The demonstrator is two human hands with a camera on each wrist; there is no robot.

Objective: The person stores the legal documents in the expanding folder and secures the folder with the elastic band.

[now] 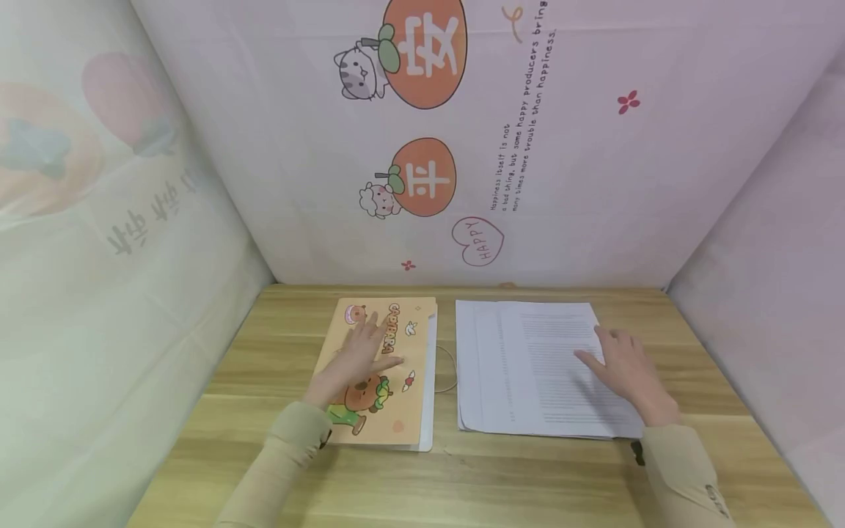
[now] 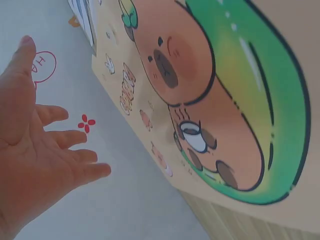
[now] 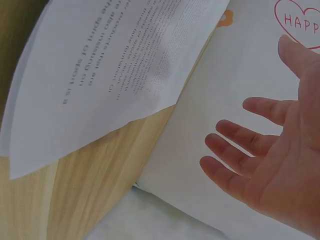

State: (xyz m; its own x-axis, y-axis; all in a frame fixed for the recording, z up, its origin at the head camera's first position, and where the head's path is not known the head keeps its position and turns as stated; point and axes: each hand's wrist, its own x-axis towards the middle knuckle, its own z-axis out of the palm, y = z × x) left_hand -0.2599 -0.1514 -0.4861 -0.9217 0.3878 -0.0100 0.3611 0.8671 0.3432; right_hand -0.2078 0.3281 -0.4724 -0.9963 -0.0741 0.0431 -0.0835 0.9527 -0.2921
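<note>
A peach-coloured folder (image 1: 408, 422) with capybara drawings and the word CAPYBARA lies on the left of the table, white sheets showing along its right edge. Over it is my left hand (image 1: 356, 358), fingers spread and holding nothing; the left wrist view shows that hand (image 2: 55, 135) beside the folder's printed cover (image 2: 200, 100). To the right lies a stack of printed papers (image 1: 515, 367), slightly fanned. My right hand (image 1: 627, 370) is over the stack's right edge, its fingers extended and apart. In the right wrist view, a gap shows between the hand (image 3: 270, 150) and the papers (image 3: 110, 75).
A thin loop (image 1: 455, 369) curves out between the folder and the papers. A small dark object (image 1: 637, 452) sits by the stack's lower right corner. White printed cloth (image 1: 561, 242) stands behind the wooden table (image 1: 502, 484), with more cloth on both sides.
</note>
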